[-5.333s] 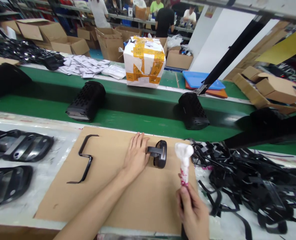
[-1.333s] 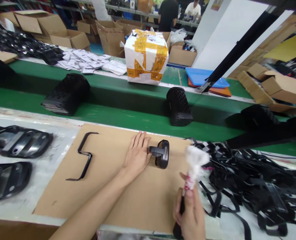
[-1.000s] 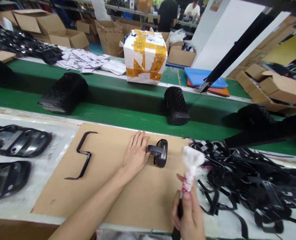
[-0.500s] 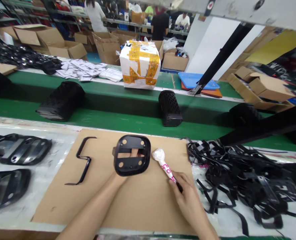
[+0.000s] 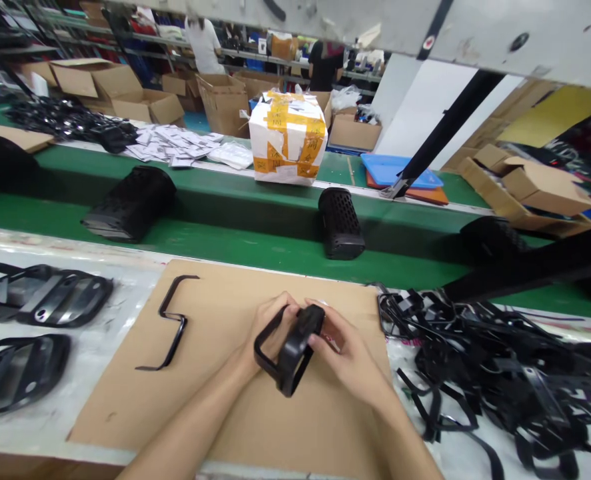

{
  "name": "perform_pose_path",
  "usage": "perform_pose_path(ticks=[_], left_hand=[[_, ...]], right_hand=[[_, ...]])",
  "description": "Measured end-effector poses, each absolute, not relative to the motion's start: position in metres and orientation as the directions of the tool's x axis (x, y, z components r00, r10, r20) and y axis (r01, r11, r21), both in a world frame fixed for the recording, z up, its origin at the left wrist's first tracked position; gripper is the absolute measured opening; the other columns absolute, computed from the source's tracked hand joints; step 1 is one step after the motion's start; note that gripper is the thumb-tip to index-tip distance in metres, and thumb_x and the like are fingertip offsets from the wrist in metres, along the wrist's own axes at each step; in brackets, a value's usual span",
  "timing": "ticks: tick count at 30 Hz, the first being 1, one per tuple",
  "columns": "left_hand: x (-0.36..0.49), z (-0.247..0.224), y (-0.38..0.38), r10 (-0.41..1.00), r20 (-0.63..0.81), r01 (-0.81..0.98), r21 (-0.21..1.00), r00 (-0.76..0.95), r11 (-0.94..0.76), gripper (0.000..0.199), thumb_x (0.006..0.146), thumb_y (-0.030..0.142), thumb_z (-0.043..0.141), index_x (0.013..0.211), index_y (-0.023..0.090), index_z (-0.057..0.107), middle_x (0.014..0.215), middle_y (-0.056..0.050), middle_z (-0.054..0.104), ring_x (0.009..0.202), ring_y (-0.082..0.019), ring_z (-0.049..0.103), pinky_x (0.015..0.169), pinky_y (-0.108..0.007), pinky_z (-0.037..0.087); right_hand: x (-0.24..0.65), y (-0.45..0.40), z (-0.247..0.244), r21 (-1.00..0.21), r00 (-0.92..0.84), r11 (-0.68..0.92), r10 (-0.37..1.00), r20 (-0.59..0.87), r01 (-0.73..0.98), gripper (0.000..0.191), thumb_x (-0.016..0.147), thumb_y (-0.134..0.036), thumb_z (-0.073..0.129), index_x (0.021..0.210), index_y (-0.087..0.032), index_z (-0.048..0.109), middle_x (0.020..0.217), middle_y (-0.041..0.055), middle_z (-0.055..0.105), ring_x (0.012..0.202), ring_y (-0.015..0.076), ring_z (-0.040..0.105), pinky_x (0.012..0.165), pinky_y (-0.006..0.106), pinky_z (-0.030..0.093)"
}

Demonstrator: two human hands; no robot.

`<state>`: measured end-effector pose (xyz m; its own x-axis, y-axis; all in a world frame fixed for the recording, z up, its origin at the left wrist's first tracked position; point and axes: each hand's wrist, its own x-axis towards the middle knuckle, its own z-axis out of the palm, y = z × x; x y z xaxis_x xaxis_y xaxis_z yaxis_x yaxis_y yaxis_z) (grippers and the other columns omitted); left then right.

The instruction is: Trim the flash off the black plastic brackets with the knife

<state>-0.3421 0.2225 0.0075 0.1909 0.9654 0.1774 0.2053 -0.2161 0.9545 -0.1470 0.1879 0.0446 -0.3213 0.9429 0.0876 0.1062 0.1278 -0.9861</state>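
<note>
Above the cardboard sheet [image 5: 225,413], a black rounded bracket with a looped strap [image 5: 295,350] is tilted on edge between my hands. My left hand [image 5: 270,323] is closed round its strap side. My right hand [image 5: 345,347] pinches the bracket's right edge between thumb and fingers. Behind my right hand, small white patches of the wrapped tool [image 5: 332,343] show; most of it is hidden. Left of my hands, a bent black metal strip [image 5: 175,327] lies on the cardboard.
Similar black brackets [image 5: 65,300] lie on the left. On the right is a tangled heap of black straps [image 5: 505,373]. Black perforated housings [image 5: 340,223] rest on the green conveyor [image 5: 245,247]. Behind stand a taped white box [image 5: 288,140] and a blue tray [image 5: 400,170]. People are in the background.
My right hand has let go of the white-wrapped tool and now grips the bracket. The bracket has turned from facing me to standing on edge, slightly right and lower.
</note>
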Motion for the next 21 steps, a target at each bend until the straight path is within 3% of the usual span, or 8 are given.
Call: perform_pose_path(ticks=[5,9,12,15,18,21], left_hand=[[-0.343,0.004,0.224,0.943,0.257,0.215,0.929,0.211,-0.302,0.023,0.104,0.042,0.062,0.105,0.019,0.059,0.088,0.0,0.069,0.074,-0.014,0.065,0.07,-0.025,0.049],[-0.342,0.003,0.228,0.95,0.221,0.199,0.943,0.22,-0.265,0.02,0.104,0.038,0.063,0.113,0.02,0.062,0.096,-0.001,0.071,0.077,-0.013,0.066,0.071,-0.024,0.05],[-0.341,0.005,0.23,0.961,0.134,0.087,0.983,0.243,-0.159,0.026,0.102,0.041,0.066,0.117,0.02,0.063,0.096,-0.002,0.071,0.081,-0.014,0.067,0.07,-0.024,0.049],[-0.341,0.01,0.234,0.965,-0.034,-0.075,0.996,0.259,0.056,0.041,0.101,0.057,0.063,0.107,0.016,0.064,0.085,-0.003,0.068,0.072,-0.014,0.064,0.065,-0.024,0.047],[-0.341,0.015,0.235,0.894,-0.214,-0.171,0.939,0.394,0.3,0.071,0.099,0.08,0.043,0.082,0.013,0.063,0.062,-0.002,0.056,0.05,-0.012,0.05,0.051,-0.024,0.04],[-0.338,0.015,0.231,0.806,-0.268,-0.208,0.879,0.528,0.428,0.07,0.095,0.081,0.051,0.073,0.014,0.058,0.053,0.0,0.05,0.043,-0.009,0.044,0.047,-0.023,0.034]], right_hand=[[-0.155,0.21,0.031,-0.922,-0.307,0.344,0.91,0.28,0.177,0.029,0.106,-0.018,0.062,0.128,-0.033,0.073,0.125,0.0005,0.071,0.115,0.014,0.069,0.101,0.023,0.053],[-0.155,0.21,0.018,-0.894,-0.192,0.406,0.908,0.372,0.189,0.034,0.105,-0.014,0.062,0.132,-0.033,0.071,0.125,-0.0003,0.073,0.115,0.0135,0.07,0.101,0.021,0.054],[-0.156,0.207,0.011,-0.887,-0.131,0.414,0.909,0.395,0.204,0.035,0.106,-0.014,0.062,0.134,-0.034,0.07,0.128,-0.0002,0.072,0.118,0.0133,0.07,0.103,0.021,0.054],[-0.157,0.205,0.007,-0.871,-0.095,0.432,0.902,0.422,0.235,0.036,0.107,-0.013,0.06,0.135,-0.034,0.069,0.127,0.0004,0.072,0.118,0.0127,0.069,0.103,0.021,0.054],[-0.158,0.203,0.003,-0.854,-0.068,0.443,0.894,0.442,0.274,0.035,0.106,-0.011,0.061,0.134,-0.032,0.068,0.121,0.001,0.072,0.113,0.0122,0.07,0.099,0.021,0.055],[-0.158,0.203,0.0,-0.849,-0.038,0.455,0.886,0.463,0.267,0.026,0.104,-0.011,0.065,0.124,-0.028,0.066,0.108,0.0,0.07,0.098,0.0112,0.071,0.089,0.021,0.056]])
